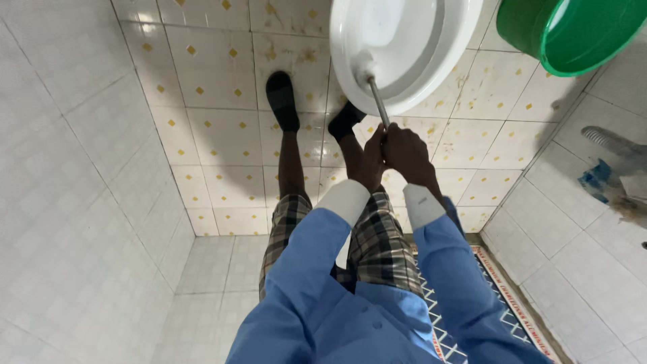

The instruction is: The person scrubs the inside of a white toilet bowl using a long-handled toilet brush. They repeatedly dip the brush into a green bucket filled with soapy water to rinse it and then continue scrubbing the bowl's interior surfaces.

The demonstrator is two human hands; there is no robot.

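- White toilet bowl [350, 47] stands on the tiled floor [216, 101], beside a green bucket [573, 34].
- Toilet brush [377, 98]: thin, stiff handle, likely light; its head is inside the bowl.
- Left hand [371, 158] and right hand [408, 154] are both clenched around the handle's upper end, the sensible grip.

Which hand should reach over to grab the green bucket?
Probably the right hand. Both hands grip the brush handle together, but the green bucket sits on the right side, nearer that hand than the left hand.
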